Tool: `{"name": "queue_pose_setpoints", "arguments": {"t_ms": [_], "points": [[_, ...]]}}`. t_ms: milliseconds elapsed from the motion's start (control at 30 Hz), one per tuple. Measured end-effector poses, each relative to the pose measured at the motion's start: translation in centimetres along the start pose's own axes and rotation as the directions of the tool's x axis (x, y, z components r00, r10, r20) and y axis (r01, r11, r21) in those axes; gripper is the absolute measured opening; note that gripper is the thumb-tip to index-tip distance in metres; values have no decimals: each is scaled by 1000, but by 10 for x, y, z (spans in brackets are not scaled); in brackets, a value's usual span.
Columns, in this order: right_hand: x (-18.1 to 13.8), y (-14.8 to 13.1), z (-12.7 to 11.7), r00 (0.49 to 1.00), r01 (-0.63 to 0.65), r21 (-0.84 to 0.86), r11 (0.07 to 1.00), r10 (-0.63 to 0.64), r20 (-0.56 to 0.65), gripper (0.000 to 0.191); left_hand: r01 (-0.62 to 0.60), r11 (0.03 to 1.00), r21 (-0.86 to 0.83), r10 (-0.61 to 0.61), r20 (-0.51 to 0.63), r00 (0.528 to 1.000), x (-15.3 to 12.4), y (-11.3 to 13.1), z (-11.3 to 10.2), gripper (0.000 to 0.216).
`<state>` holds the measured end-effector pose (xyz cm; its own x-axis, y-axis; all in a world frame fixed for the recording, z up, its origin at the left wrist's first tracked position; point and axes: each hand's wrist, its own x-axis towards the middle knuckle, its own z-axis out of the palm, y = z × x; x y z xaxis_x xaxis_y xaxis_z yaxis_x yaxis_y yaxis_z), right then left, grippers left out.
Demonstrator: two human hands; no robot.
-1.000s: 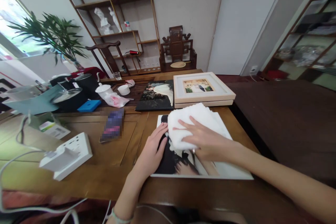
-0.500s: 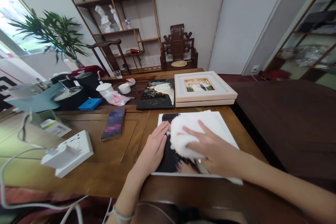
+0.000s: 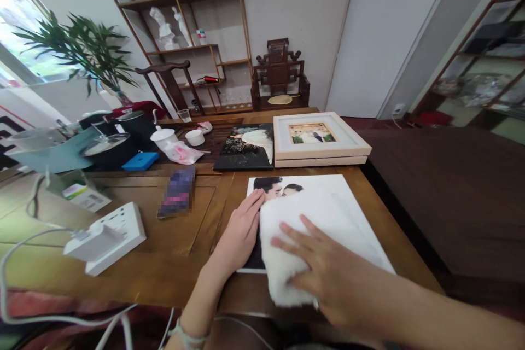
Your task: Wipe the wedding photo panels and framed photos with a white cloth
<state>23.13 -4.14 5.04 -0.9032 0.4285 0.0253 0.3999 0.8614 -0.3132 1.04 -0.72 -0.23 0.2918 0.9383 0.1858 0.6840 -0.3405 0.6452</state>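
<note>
A photo panel [image 3: 340, 213] with a white ground lies flat on the wooden table, with the heads of a couple showing near its far left corner. My left hand [image 3: 240, 229] rests along the panel's left side, fingers stretched out, holding nothing. My right hand [image 3: 320, 262] has its fingers spread over a fluffy white cloth [image 3: 279, 251] and presses it onto the panel, the thumb sunk into the pile. The cloth covers the panel's lower left part and hangs past its near edge.
Beyond the panel are a dark photo panel [image 3: 246, 147] and pale framed pictures [image 3: 322, 150], stacked. On the left are a power strip [image 3: 118, 235] with cables, a small box [image 3: 82, 191], a blurred dark item [image 3: 177, 191], a blue box [image 3: 140, 161] and a white teapot [image 3: 164, 138].
My right hand has slid the cloth toward me, down the panel. The couple's heads, covered before, now show. My left hand has stayed in place.
</note>
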Motion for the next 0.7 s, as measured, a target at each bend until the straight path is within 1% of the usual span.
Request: {"name": "queue_pose_setpoints", "arguments": {"t_ms": [67,100,200,267,367,433,467,500,567,633,700], "points": [[-7,-11,-3,999,34,51,998,-36,39,30,-5,1000,-11,5,3,1000,0,0,0,45],[-10,-13,-5,998,40,78,996,-44,45,32,-9,1000,-14,9,2,1000,0,0,0,45],[-12,-1,-11,1000,21,127,992,-24,20,46,0,1000,-11,0,4,1000,0,-1,0,45],[-9,17,-13,999,-37,97,995,40,-28,52,14,1000,-5,-14,4,1000,0,0,0,45],[3,46,-12,978,-164,-2,986,163,-128,52,25,1000,-8,-25,-5,1000,-1,1,1,44],[14,56,-11,957,-245,-43,968,235,-168,50,30,999,-19,-30,-10,999,0,2,1,44],[20,56,-11,949,-275,-55,960,262,-174,50,30,999,-29,-31,-15,999,0,3,0,44],[25,54,-10,945,-292,-64,954,277,-173,50,28,999,-45,-29,-27,999,1,4,0,44],[33,42,-6,953,-275,-81,958,260,-158,48,25,995,-100,-32,-64,997,2,6,-2,43],[36,25,1,971,-203,-105,973,187,-150,41,28,986,-163,-48,-117,992,3,9,-4,42],[34,8,7,988,-84,-121,989,67,-140,33,36,978,-203,-69,-155,986,3,12,-6,42]]}}
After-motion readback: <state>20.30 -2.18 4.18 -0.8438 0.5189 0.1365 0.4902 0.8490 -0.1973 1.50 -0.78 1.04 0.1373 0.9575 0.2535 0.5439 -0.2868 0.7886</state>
